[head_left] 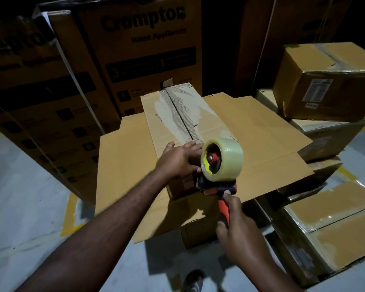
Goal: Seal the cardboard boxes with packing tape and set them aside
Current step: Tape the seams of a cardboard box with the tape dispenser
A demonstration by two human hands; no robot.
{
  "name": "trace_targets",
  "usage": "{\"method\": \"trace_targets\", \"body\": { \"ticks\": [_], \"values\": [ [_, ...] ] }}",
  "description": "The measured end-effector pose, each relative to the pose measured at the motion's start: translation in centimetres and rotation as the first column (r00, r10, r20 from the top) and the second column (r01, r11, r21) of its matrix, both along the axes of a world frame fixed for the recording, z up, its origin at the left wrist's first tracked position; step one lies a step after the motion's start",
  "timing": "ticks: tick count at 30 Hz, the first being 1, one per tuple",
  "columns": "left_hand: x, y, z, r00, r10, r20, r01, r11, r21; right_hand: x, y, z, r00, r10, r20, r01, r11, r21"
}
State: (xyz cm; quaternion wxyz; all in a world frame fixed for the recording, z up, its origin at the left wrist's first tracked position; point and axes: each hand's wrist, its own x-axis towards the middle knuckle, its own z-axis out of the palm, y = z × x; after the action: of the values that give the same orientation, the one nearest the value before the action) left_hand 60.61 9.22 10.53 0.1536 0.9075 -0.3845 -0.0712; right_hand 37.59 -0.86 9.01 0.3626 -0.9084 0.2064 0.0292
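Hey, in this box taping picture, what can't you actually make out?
All in the head view:
Near end of the narrow box seam: covered by the left hand and tape roll.
The tape dispenser blade: hidden behind the roll.
The white label on the right-hand box: print too small.
Small print on Crompton cartons: dark, blurred.
The shoe: cut off by the bottom edge.

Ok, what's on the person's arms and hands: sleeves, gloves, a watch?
Left hand and right hand are bare: no gloves, no watch or band at either wrist. Forearms are uncovered as far as the frame shows; no sleeve in view.
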Motion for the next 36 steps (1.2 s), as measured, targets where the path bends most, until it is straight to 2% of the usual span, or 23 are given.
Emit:
{"method": "trace_targets", "body": {
  "ticks": [5,9,11,14,19,24,27,30,32,34,36],
  "values": [
    [-0.4,0.0,-0.4,0.999,-0.007,0.036,0.009,0.997,-0.076,-0.9,-0.5,0.2,0.999,-0.033,0.022,0.032,0.998,0.059],
    [-0.9,-0.5,-0.1,0.998,0.063,0.023,-0.058,0.984,-0.17,-0.8,-2.2,2.1,0.994,-0.105,0.028,0.104,0.993,0.053],
    [-1.1,-0.5,-0.4,0.984,0.112,0.139,-0.086,0.98,-0.179,-0.8,-3.2,3.9,0.989,-0.129,0.075,0.127,0.991,0.032],
    [-1.7,-1.3,-1.4,0.929,0.14,0.344,-0.124,0.99,-0.068,-0.8,-4.5,6.6,0.981,-0.137,0.139,0.135,0.991,0.027],
    [-2.5,-3.5,-2.5,0.875,0.173,0.452,-0.179,0.983,-0.031,-0.1,-5.3,9.5,0.962,-0.126,0.24,0.132,0.991,-0.007],
    [-0.9,-1.5,-3.0,0.876,0.045,0.48,-0.045,0.999,-0.011,0.2,-5.6,11.3,0.954,-0.116,0.276,0.083,0.988,0.128],
    [1.4,0.1,-2.7,0.85,-0.112,0.515,0.156,0.987,-0.043,0.6,-6.0,12.5,0.949,-0.113,0.295,0.047,0.974,0.22],
    [3.9,1.3,-2.6,0.786,-0.321,0.528,0.425,0.901,-0.084,1.8,-6.3,13.6,0.928,-0.1,0.358,-0.018,0.95,0.313],
    [5.1,1.5,-2.2,0.756,-0.415,0.505,0.53,0.842,-0.102,2.8,-6.4,14.2,0.917,-0.096,0.388,-0.06,0.926,0.372],
    [6.4,1.7,-1.9,0.758,-0.434,0.488,0.543,0.833,-0.103,4.3,-6.3,14.6,0.91,-0.085,0.405,-0.1,0.904,0.415],
    [7.2,2.2,-2.2,0.78,-0.345,0.522,0.472,0.872,-0.129,5.9,-6.1,14.8,0.905,-0.075,0.418,-0.126,0.893,0.433]
  ]
}}
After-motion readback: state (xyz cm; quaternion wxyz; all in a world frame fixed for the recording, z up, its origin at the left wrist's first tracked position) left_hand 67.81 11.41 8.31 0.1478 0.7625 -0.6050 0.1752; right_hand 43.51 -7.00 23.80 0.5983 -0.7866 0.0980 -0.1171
